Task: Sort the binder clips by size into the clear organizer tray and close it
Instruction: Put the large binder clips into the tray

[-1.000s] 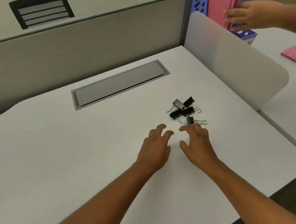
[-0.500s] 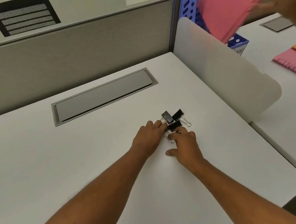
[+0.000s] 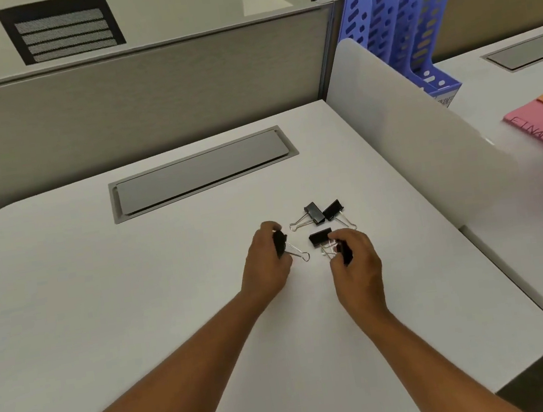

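I count five black metal binder clips – my left hand [image 3: 266,265] pinches one [image 3: 281,244], my right hand [image 3: 357,263] another [image 3: 346,252], three [image 3: 315,213] lie on the white desk [image 3: 138,309].

Binder clips [image 3: 314,213] black metal, wire handles; desk [image 3: 102,297] smooth matt white.

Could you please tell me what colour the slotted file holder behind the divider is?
The file holder is blue-violet, clearest in the head view.
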